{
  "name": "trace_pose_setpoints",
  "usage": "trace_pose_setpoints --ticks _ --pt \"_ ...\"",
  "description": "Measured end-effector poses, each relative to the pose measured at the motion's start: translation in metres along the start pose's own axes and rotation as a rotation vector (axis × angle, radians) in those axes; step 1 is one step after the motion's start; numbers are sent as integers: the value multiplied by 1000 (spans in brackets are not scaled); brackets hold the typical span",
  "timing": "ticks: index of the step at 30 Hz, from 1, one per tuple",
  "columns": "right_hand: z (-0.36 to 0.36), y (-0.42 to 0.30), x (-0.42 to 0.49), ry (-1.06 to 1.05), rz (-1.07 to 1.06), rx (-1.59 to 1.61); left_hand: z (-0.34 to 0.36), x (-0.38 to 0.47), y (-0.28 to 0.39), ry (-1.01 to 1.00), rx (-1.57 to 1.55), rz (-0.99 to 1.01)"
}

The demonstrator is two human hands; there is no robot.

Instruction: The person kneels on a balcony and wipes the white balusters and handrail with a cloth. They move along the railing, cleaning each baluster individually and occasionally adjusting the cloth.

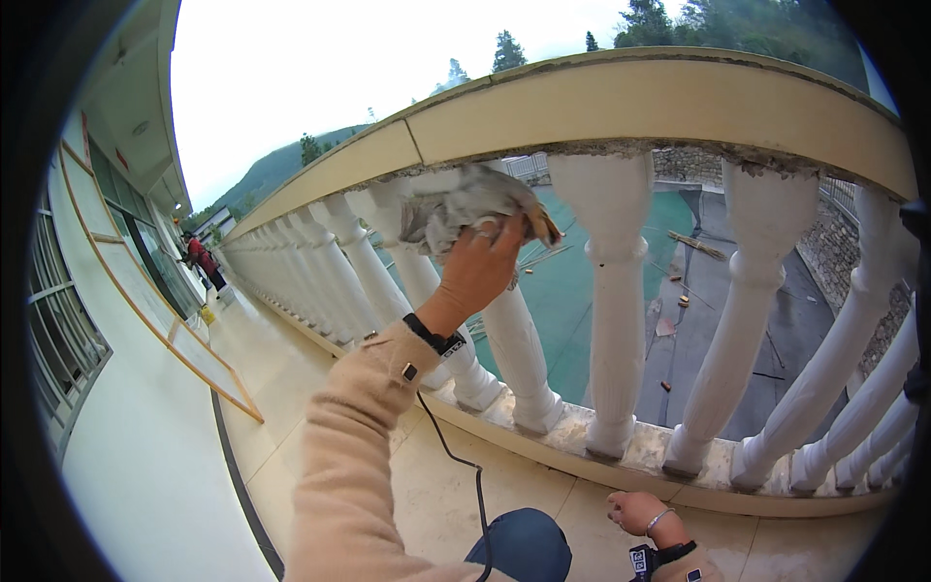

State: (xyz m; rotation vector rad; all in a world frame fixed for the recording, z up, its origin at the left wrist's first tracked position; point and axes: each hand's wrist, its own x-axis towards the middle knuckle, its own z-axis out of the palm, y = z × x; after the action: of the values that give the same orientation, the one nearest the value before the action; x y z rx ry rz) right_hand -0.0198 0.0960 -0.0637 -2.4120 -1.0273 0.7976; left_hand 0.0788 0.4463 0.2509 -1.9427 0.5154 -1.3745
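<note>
My left hand (476, 269) presses a dirty grey cloth (480, 196) against the top of a white baluster (515, 349), just under the beige handrail (640, 94). The cloth is bunched, and its brownish edge sticks out to the right of my fingers. It hides most of that baluster's head. Low on the right, my right hand (640, 513) hangs near the beige base ledge (567, 444) of the balustrade. Its fingers are curled, with nothing visible in them. Another white baluster (614, 313) stands just right of the cloth.
A black cable (476, 473) runs down from my left wrist past my knee (527, 545). On the left, a wooden-framed panel (145, 284) leans on the wall. Farther along the tiled walkway (269, 385) is a person in red (200, 254). Debris lies on the lower roof (676, 349).
</note>
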Motion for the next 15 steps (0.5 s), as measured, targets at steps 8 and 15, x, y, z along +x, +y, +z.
trace_pose_setpoints --ticks 8,15 --pt "-8 -5 -18 122 -59 129 51 80 -2 -288 267 107" --pt "-10 3 -20 124 -59 59 45 -44 62 -457 -224 47"
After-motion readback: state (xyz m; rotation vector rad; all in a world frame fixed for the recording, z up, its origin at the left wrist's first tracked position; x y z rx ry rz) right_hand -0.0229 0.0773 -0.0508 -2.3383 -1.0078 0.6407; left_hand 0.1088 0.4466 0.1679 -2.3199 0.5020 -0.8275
